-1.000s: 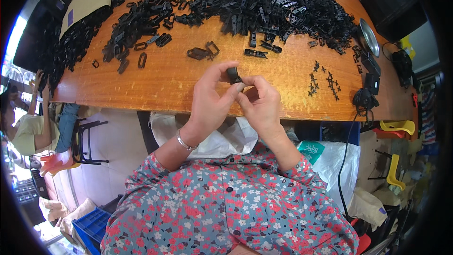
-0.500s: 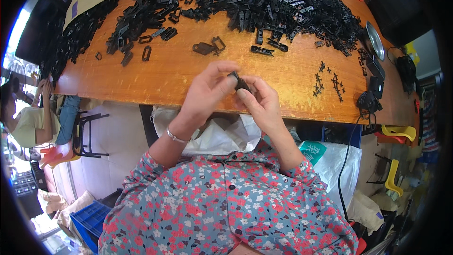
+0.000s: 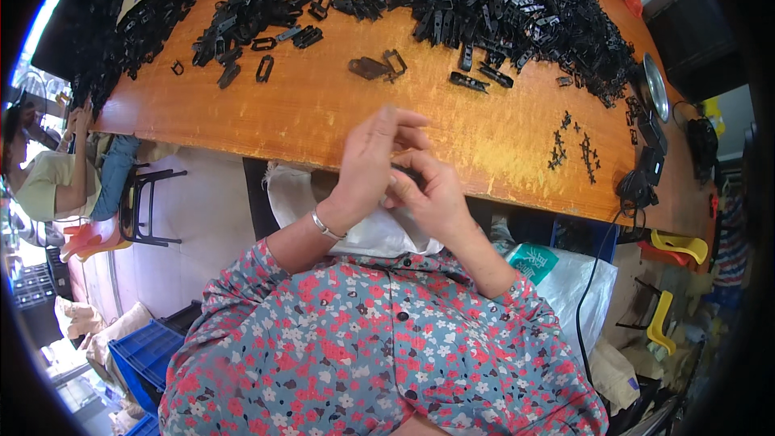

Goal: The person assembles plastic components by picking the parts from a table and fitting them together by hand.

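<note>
My two hands meet over the table's near edge. My right hand (image 3: 434, 198) is closed, thumb against bent fingers, around a small black plastic part (image 3: 410, 171) that is mostly hidden. Pressed close beside it is my left hand (image 3: 367, 165), its thumb raised and fingers stretched out; its palm side is turned toward the part, and whether it touches the part cannot be seen. Beyond the hands lie a few loose black pieces (image 3: 370, 69), among them an open rectangular frame (image 3: 395, 62). Two dark clips (image 3: 469, 81) rest farther right.
A large heap of black plastic parts (image 3: 484, 8) covers the table's far side, with a smaller pile (image 3: 266, 4) to its left. Small cross-shaped pieces (image 3: 589, 157) lie at right, near a coiled black cable (image 3: 634, 186). Another person (image 3: 60, 178) sits at far left.
Both hands have drawn lower, toward my body. My left hand has straightened its fingers, and the black part is now mostly hidden in my right hand. The view has shifted slightly.
</note>
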Demonstrator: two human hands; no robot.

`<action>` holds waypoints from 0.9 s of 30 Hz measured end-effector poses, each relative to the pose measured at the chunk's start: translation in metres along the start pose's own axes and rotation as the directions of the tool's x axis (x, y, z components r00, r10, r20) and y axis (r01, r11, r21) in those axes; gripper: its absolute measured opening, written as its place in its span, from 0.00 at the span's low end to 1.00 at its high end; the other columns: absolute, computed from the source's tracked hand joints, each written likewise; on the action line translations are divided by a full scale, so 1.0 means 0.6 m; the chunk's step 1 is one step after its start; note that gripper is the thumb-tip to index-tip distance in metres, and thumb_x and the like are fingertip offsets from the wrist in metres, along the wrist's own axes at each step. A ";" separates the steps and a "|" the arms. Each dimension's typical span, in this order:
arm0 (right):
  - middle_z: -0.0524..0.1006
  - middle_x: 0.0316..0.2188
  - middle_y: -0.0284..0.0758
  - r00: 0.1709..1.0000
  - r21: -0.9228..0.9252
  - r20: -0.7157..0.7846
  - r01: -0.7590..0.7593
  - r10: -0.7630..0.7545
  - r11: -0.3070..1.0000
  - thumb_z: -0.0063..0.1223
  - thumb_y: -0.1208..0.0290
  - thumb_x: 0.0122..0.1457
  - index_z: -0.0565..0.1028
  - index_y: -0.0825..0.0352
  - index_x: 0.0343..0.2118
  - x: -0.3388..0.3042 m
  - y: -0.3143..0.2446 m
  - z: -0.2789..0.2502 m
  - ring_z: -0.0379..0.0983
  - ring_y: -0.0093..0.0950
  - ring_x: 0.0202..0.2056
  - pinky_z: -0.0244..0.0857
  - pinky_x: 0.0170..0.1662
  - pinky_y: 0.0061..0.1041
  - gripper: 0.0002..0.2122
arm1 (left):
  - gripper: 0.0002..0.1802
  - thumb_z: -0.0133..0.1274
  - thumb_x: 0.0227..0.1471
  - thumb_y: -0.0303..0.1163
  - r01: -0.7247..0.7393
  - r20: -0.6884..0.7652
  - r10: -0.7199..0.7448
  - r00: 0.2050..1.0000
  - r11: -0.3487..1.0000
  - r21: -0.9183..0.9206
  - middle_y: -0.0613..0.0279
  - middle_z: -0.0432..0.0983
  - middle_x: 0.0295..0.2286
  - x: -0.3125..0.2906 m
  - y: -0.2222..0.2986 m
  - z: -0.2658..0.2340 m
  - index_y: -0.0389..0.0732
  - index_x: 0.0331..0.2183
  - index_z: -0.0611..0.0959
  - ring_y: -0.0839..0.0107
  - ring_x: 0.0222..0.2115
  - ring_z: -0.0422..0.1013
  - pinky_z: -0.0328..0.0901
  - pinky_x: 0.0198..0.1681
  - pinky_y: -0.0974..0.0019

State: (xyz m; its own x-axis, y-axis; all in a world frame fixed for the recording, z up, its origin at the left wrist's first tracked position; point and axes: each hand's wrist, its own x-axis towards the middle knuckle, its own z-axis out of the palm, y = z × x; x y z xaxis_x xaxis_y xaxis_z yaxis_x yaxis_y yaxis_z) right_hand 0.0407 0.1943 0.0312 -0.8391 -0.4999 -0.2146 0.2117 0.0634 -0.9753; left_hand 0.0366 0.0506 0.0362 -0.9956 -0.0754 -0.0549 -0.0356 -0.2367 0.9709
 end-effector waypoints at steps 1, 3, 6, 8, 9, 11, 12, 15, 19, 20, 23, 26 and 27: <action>0.80 0.40 0.37 1.000 -0.003 -0.002 0.009 -0.009 1.000 0.58 0.78 0.66 0.78 0.76 0.46 0.001 0.000 0.006 0.80 0.21 0.32 0.75 0.33 0.22 0.09 | 0.35 0.33 0.75 0.55 -0.008 0.004 0.008 1.000 1.000 0.001 0.60 0.80 0.31 0.005 -0.004 -0.011 0.33 0.48 0.82 0.75 0.35 0.76 0.70 0.45 0.69; 0.81 0.38 0.35 0.999 0.213 0.046 -0.010 0.001 0.977 0.58 0.76 0.67 0.77 0.76 0.49 -0.008 0.004 0.019 0.81 0.20 0.32 0.75 0.33 0.21 0.12 | 0.30 0.35 0.75 0.50 -0.055 -0.186 0.063 0.981 0.997 0.051 0.67 0.75 0.24 0.012 -0.004 -0.030 0.35 0.43 0.83 0.81 0.26 0.70 0.67 0.32 0.74; 0.81 0.32 0.32 0.996 0.199 0.075 -0.052 0.038 0.979 0.58 0.75 0.67 0.75 0.77 0.51 -0.020 0.009 0.020 0.80 0.19 0.30 0.74 0.32 0.20 0.14 | 0.27 0.37 0.75 0.49 -0.033 -0.222 0.041 0.974 0.999 0.043 0.71 0.70 0.20 0.003 0.003 -0.041 0.36 0.41 0.82 0.86 0.19 0.63 0.59 0.22 0.79; 0.81 0.30 0.31 0.993 0.116 0.093 -0.080 0.070 0.990 0.58 0.75 0.68 0.75 0.76 0.51 -0.030 0.015 0.021 0.80 0.19 0.28 0.74 0.32 0.20 0.13 | 0.27 0.38 0.75 0.48 -0.041 -0.185 0.051 0.981 0.997 0.062 0.72 0.69 0.20 -0.005 -0.002 -0.045 0.37 0.41 0.82 0.87 0.18 0.62 0.57 0.21 0.81; 0.81 0.30 0.32 0.997 0.044 0.068 -0.044 0.041 0.998 0.57 0.75 0.68 0.75 0.76 0.49 -0.035 0.020 0.022 0.80 0.20 0.28 0.73 0.31 0.20 0.12 | 0.27 0.38 0.75 0.48 -0.044 -0.185 0.055 0.981 0.997 0.061 0.72 0.69 0.20 -0.008 -0.006 -0.045 0.37 0.41 0.82 0.87 0.18 0.62 0.57 0.21 0.81; 0.81 0.29 0.33 0.999 -0.032 0.047 -0.006 0.008 0.999 0.57 0.76 0.68 0.76 0.76 0.48 -0.037 0.031 0.023 0.80 0.20 0.27 0.73 0.31 0.21 0.10 | 0.27 0.38 0.75 0.49 0.017 -0.202 -0.012 0.979 1.000 0.021 0.72 0.70 0.20 -0.013 -0.011 -0.046 0.37 0.40 0.82 0.87 0.18 0.62 0.57 0.21 0.80; 0.81 0.29 0.34 0.998 -0.075 0.043 0.040 -0.037 0.996 0.56 0.76 0.68 0.76 0.75 0.47 -0.037 0.038 0.022 0.80 0.20 0.27 0.73 0.31 0.21 0.09 | 0.27 0.38 0.75 0.49 0.016 -0.201 -0.011 0.980 1.000 0.019 0.72 0.70 0.20 -0.014 -0.014 -0.047 0.37 0.40 0.82 0.87 0.18 0.62 0.57 0.21 0.80; 0.81 0.29 0.38 0.999 -0.138 0.026 0.048 -0.045 0.989 0.56 0.76 0.68 0.76 0.74 0.46 -0.038 0.044 0.022 0.81 0.25 0.27 0.73 0.31 0.25 0.08 | 0.25 0.40 0.75 0.47 0.045 -0.157 -0.044 0.987 0.999 0.006 0.72 0.71 0.20 -0.010 -0.020 -0.058 0.38 0.41 0.83 0.87 0.18 0.62 0.56 0.21 0.81; 0.82 0.32 0.46 0.965 -0.596 -0.014 0.202 -0.262 0.777 0.60 0.69 0.64 0.77 0.71 0.48 -0.038 0.089 0.028 0.82 0.44 0.32 0.75 0.35 0.39 0.13 | 0.11 0.53 0.68 0.34 -0.205 -0.040 0.275 0.961 0.800 0.564 0.61 0.78 0.31 0.064 -0.008 -0.110 0.37 0.45 0.83 0.75 0.29 0.73 0.68 0.33 0.72; 0.82 0.32 0.46 0.964 -0.599 -0.019 0.201 -0.265 0.775 0.60 0.69 0.64 0.77 0.71 0.48 -0.040 0.096 0.029 0.82 0.44 0.32 0.75 0.35 0.39 0.13 | 0.11 0.57 0.63 0.28 -0.366 0.077 0.490 0.868 0.528 0.766 0.56 0.79 0.36 0.087 -0.004 -0.119 0.38 0.47 0.83 0.68 0.36 0.77 0.72 0.40 0.66; 0.82 0.35 0.49 0.969 -0.757 -0.054 0.116 -0.239 0.643 0.62 0.65 0.61 0.77 0.68 0.49 -0.043 0.102 0.028 0.80 0.52 0.37 0.75 0.40 0.46 0.17 | 0.17 0.60 0.56 0.24 -0.424 0.237 0.545 0.804 0.247 0.871 0.52 0.78 0.44 0.140 0.010 -0.124 0.40 0.48 0.83 0.56 0.50 0.74 0.69 0.55 0.56; 0.83 0.37 0.45 0.952 -0.756 0.029 0.219 -0.303 0.617 0.62 0.67 0.60 0.79 0.65 0.48 -0.049 0.096 0.017 0.81 0.49 0.38 0.75 0.40 0.44 0.15 | 0.16 0.61 0.54 0.25 -0.484 0.363 0.443 0.820 0.197 0.853 0.55 0.79 0.44 0.175 0.009 -0.128 0.41 0.46 0.84 0.52 0.51 0.72 0.67 0.56 0.54; 0.83 0.37 0.45 0.952 -0.761 0.014 0.207 -0.305 0.614 0.62 0.67 0.60 0.79 0.65 0.48 -0.049 0.088 0.008 0.81 0.49 0.38 0.75 0.40 0.44 0.15 | 0.16 0.61 0.54 0.25 -0.497 0.374 0.445 0.814 0.201 0.844 0.55 0.79 0.44 0.180 0.009 -0.131 0.41 0.46 0.84 0.52 0.51 0.72 0.67 0.56 0.54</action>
State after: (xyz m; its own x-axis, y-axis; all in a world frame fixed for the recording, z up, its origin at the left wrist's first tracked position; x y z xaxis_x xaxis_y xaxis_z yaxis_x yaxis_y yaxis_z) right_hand 0.0789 0.2084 -0.0135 -0.8568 -0.5071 0.0934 -0.4255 0.5928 -0.6838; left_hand -0.0646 -0.0347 0.0171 -0.8585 0.1955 0.4742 0.4153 0.8074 0.4190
